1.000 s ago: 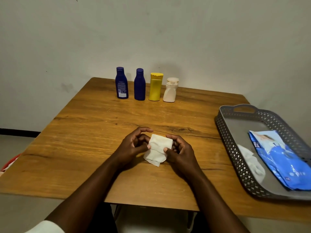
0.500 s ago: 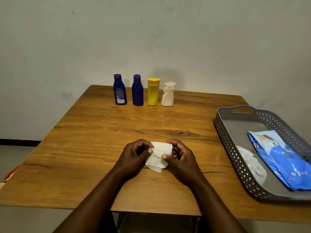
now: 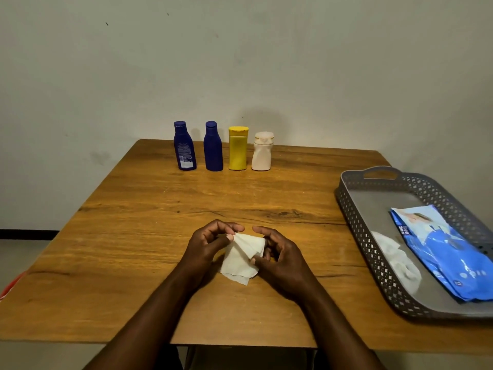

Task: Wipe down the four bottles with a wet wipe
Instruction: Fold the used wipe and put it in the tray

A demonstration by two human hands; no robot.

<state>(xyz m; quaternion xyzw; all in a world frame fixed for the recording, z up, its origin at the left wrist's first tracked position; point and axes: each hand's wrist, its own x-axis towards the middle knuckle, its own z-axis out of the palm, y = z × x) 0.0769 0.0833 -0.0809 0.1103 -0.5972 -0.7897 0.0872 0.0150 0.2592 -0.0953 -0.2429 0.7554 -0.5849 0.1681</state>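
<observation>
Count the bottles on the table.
4, upright in a row at the table's far edge, from the person's left: blue bottle with label, plain blue bottle, yellow bottle, white bottle. None appears hidden.

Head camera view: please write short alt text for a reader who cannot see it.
Two hands, left hand and right hand, hold a folded white wet wipe above a wooden table. Four bottles stand in a row at the far edge. A grey tray at right holds a blue wipe pack.
</observation>
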